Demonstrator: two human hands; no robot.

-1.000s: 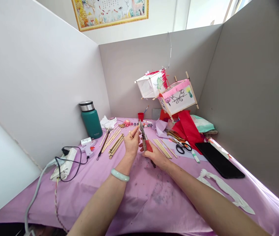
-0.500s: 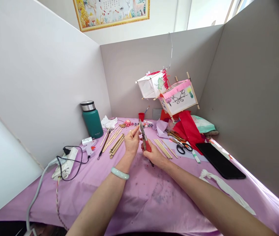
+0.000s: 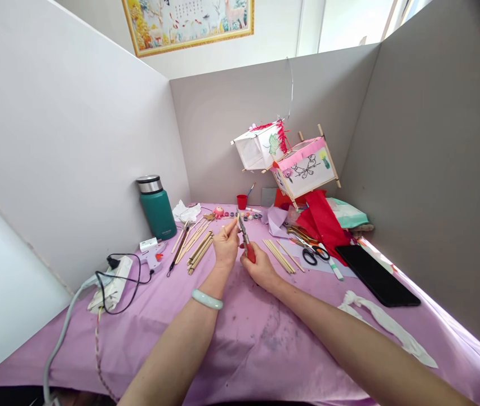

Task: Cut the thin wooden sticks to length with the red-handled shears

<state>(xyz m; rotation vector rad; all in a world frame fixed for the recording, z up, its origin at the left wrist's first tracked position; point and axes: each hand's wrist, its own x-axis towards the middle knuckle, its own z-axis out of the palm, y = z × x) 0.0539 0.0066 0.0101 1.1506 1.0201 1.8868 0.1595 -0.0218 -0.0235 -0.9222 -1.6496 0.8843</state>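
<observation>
My left hand [image 3: 225, 246], with a pale green bangle [image 3: 207, 299] on the wrist, is closed in a pinch on a short piece of pale wooden stick [image 3: 237, 219]; most of it is hidden by the fingers. My right hand [image 3: 261, 267] is wrapped round the red handle of a pair of shears [image 3: 248, 248]. Their metal blades point up and away, right beside the stick and my left fingertips. Whether the blades touch the stick I cannot tell. Thicker bamboo sticks [image 3: 200, 252] lie left of my hands, and thinner wooden sticks [image 3: 280, 256] lie to the right.
A green bottle [image 3: 156, 211], a glue gun [image 3: 152, 256] and a power strip [image 3: 111, 285] are at the left. Scissors [image 3: 311, 254], red cloth [image 3: 322, 220] and a black phone [image 3: 377, 275] lie right. Paper lanterns [image 3: 305, 166] hang at the back, near a red cup [image 3: 242, 201]. Grey partitions surround the table.
The fingers of my right hand have closed in round the shears, and the dark lower handle no longer shows beneath the hand. My left hand keeps its pinch in nearly the same place.
</observation>
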